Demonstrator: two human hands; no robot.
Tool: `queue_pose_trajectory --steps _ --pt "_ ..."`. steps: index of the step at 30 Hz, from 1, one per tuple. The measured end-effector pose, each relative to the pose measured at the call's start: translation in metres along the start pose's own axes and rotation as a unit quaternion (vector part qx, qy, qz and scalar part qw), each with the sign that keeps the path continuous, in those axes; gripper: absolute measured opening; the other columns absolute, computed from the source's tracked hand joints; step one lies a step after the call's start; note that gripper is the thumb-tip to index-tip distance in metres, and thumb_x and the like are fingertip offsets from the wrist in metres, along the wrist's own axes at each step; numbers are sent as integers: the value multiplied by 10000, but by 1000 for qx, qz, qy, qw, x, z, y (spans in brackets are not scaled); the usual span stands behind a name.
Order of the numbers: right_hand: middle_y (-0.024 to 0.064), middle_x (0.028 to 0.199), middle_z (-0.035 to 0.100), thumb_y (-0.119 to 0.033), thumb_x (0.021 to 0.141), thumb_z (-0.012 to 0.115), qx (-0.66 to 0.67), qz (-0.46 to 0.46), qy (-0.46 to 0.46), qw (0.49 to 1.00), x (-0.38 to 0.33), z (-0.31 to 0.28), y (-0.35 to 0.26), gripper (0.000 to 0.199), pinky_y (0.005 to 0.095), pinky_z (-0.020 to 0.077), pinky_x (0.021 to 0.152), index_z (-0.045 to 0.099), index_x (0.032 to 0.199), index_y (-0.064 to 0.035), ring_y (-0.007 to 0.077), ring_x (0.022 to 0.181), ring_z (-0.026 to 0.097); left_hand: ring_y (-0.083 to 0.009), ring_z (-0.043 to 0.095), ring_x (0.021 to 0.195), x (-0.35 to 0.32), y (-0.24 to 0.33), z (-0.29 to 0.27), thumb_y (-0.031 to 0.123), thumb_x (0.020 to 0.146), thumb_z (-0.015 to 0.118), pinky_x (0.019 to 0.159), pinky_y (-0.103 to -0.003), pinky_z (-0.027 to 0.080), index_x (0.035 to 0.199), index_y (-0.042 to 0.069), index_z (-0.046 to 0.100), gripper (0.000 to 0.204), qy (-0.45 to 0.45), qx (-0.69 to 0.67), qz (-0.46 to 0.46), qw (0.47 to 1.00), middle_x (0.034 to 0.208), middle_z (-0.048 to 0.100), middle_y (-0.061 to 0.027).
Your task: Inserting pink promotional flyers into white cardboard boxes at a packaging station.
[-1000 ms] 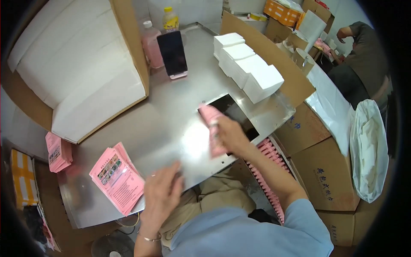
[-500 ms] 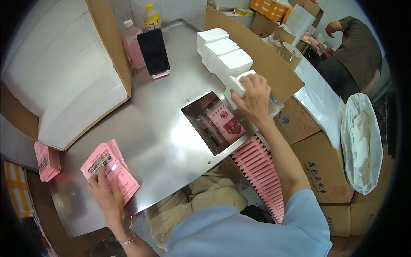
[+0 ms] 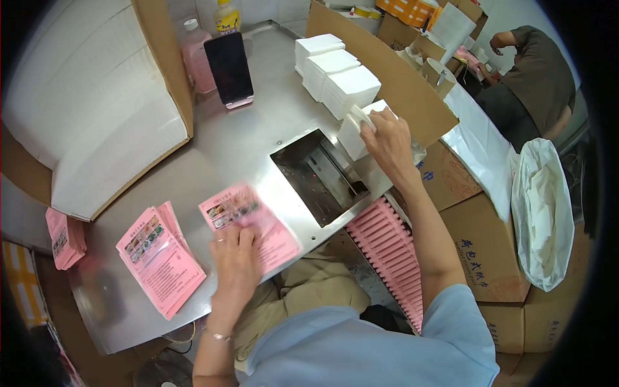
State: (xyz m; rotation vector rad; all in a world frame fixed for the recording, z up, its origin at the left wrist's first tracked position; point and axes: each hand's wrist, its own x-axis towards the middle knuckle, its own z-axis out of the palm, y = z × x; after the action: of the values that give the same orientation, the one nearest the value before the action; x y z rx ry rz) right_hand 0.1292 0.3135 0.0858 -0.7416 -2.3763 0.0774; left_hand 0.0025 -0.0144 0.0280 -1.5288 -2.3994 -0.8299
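My left hand [image 3: 233, 261] has its fingers pressed on a pink printed sheet [image 3: 277, 235] and carries it over the steel table's front part. The sheet's far edge is blurred. Left of it lies a stack of similar pink sheets [image 3: 161, 261]. My right hand [image 3: 390, 143] is closed on white folded tissues [image 3: 353, 135], thumb on the left side, at the nearest stack of a row. More white tissue stacks [image 3: 351, 90] stand behind it. Between my hands is a rectangular opening [image 3: 316, 184] in the table, with dark metal parts inside.
A phone on a stand [image 3: 229, 71] and two bottles [image 3: 198, 55] stand at the back. A large open carton [image 3: 116, 122] is at left, a cardboard panel [image 3: 387, 77] beside the tissues. Pink packets line a chute [image 3: 390, 258] below right. A person [image 3: 538, 84] bends far right.
My left hand has moved right from the pink stack, bringing one sheet along. The pink packet inside the opening is gone from view. My right hand stays at the tissues, its grip slightly shifted.
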Motion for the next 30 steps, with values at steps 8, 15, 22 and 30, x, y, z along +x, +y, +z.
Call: queue_pose_trajectory --steps 8,15,22,30 --pt "211 1218 606 -120 869 555 -86 -324 -225 915 -94 13 -113 375 659 375 1020 610 1227 -25 436 1232 538 -460 481 1217 13 17 9 180 736 752 1013 -511 394 1133 -15 587 472 -31 -160 58 985 1292 515 -265" --pt "149 851 626 -174 772 623 46 -360 -61 930 -56 40 -141 274 659 318 1057 651 991 -12 291 881 612 -476 287 1439 22 37 19 375 658 801 1078 -692 236 1410 -14 428 925 11 -31 -37 999 1523 354 -279" --pt "116 895 598 -129 776 688 -182 -119 47 975 -41 -9 -75 304 495 446 808 646 1048 0 325 843 590 -440 414 1291 15 33 5 457 750 755 1007 -534 327 1281 79 618 666 -42 67 -72 994 1445 461 -202" --pt "103 877 557 -176 863 677 -53 -59 76 994 -14 13 -5 130 439 423 802 700 852 -48 281 911 545 -370 482 1084 23 32 0 437 805 738 878 -496 367 1132 57 621 515 -30 96 -12 995 1269 530 -171"
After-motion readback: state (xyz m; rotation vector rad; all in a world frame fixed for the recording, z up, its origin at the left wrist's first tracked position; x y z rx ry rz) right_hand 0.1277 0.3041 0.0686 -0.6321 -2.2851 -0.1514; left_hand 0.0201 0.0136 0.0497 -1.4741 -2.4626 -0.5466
